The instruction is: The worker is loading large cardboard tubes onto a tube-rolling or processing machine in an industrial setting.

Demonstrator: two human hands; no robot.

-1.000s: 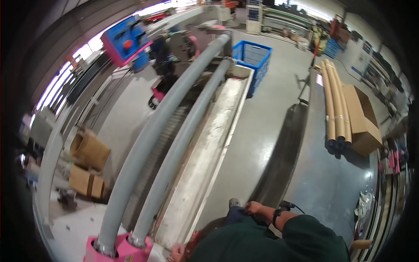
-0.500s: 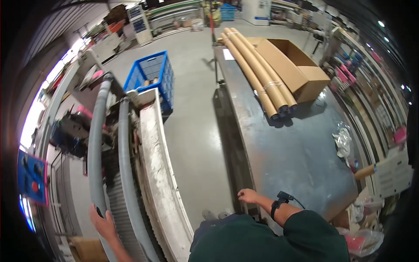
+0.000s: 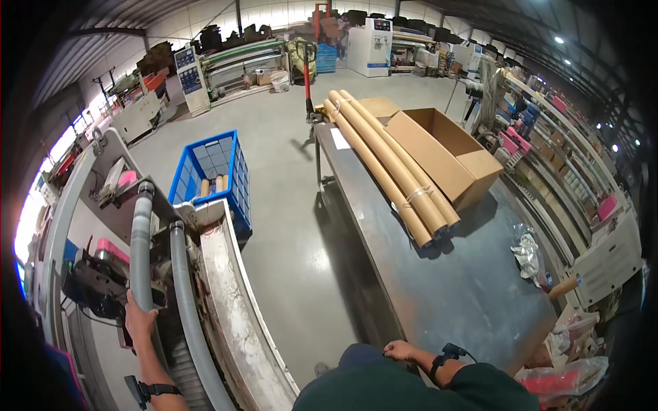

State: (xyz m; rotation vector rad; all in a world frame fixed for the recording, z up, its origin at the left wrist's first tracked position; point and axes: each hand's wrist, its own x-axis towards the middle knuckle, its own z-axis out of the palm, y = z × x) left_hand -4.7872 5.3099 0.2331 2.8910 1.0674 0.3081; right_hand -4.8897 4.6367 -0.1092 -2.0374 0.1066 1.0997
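My left hand lies against a long grey roller on the machine at my left. Its fingers are stretched along the roller's left side and the thumb stands apart on the right. A second grey roller runs beside it. My right hand hangs at my waist, close to the near left edge of the metal table. Its fingers are loosely curled in, and nothing shows in them. Both wrists carry a black strap with a small device.
Bundled brown cardboard tubes and an open cardboard box lie on the table's far part, with crumpled clear plastic at its right. A white trough lines the machine. Beyond it stands a blue crate with short tubes inside.
My left hand has moved farther forward along the roller. My right hand has come in nearer my waist. The view has tilted up, showing more of the far hall.
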